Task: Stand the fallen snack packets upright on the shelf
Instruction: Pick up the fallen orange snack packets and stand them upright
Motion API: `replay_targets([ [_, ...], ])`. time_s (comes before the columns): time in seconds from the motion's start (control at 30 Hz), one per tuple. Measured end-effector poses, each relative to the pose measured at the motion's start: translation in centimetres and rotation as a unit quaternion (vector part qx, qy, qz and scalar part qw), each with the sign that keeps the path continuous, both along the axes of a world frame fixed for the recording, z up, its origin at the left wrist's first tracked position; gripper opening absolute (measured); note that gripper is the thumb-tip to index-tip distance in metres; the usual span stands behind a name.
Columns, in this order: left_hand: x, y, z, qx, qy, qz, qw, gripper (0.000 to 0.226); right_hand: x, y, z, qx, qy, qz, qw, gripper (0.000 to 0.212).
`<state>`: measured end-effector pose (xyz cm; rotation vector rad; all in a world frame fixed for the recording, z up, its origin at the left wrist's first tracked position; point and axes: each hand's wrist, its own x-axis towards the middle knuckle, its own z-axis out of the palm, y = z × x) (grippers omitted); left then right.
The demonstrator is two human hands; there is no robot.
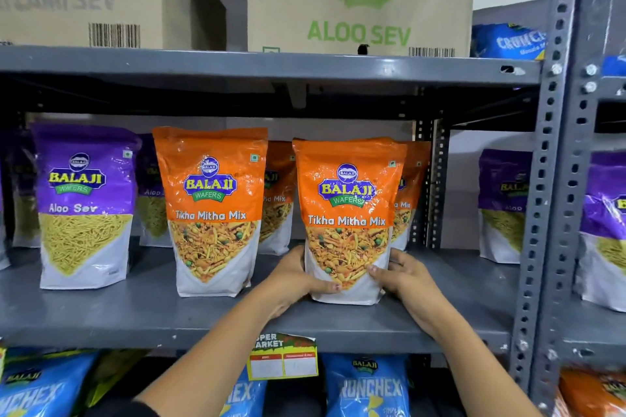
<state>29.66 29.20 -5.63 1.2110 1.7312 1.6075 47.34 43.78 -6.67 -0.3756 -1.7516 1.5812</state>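
**A:** From the head camera, what are the hands doing?

**B:** Both are gripping the same orange packet (347,220), the right-hand one of the two front orange packets on the middle shelf (135,311). The left hand (298,276) is cupping its lower left edge, thumb lying across the white base. The right hand (401,272) is mirroring that on the lower right edge, fingers curled round the side. Each hand is partly closed on the packet, neither one clenched.

**A:** And how is the packet sitting?

**B:** Its long axis is running straight up and down, sealed end on top, base touching the shelf near the front lip. It is standing directly ahead of the hands, just to the far side of them, with each wrist reaching in from the near side.

**A:** Which hand is nearer?

**B:** Neither; they are sitting level at the base, one on each side, so I judge the packet is being steadied, not lifted.

**A:** What's around it?

**B:** A second orange packet (211,210) is standing upright just to its left, apart from it, and a purple packet (84,206) is standing farther left. More orange packets are showing behind. I'm not seeing any packet lying flat on this shelf.

**A:** So what is the coming move depending on?

**B:** On whether the base is sitting flat, I'd say; if so, both hands can let go sideways.
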Motion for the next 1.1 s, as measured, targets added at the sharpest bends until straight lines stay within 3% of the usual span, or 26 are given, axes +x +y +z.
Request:
replay_targets([
  [0.27, 3.2, 3.9, 0.0, 0.000, 0.013, 0.006, 1.000, 0.096, -0.2, 0.9, 0.0, -0.093, 0.079, -0.117, 0.986, 0.024],
  [0.47, 4.7, 5.8, 0.2, -0.019, 0.019, -0.001, 1.000, 0.102, 0.1, 0.8, 0.2, -0.105, 0.120, -0.180, 0.971, 0.013],
  [0.67, 5.4, 6.4, 0.4, -0.024, 0.023, 0.004, 0.999, 0.103, 0.5, 0.8, 0.4, -0.119, 0.132, -0.199, 0.964, 0.017],
  [0.73, 5.6, 6.3, 0.5, -0.025, 0.024, 0.007, 0.999, 0.094, 0.5, 0.7, 0.3, -0.117, 0.129, -0.205, 0.963, 0.015],
  [0.9, 6.4, 5.7, 1.0, -0.012, 0.038, -0.005, 0.999, 0.061, 0.3, 0.7, 0.2, -0.099, 0.113, -0.220, 0.964, 0.041],
  [1.03, 7.1, 5.2, 1.2, -0.008, 0.051, -0.019, 0.999, 0.051, 0.4, 0.4, 0.2, -0.091, 0.110, -0.220, 0.965, 0.039],
  [1.1, 6.9, 4.5, 1.1, -0.007, 0.035, -0.052, 0.998, 0.057, 0.6, 0.0, 0.4, -0.075, 0.107, -0.232, 0.964, 0.043],
])
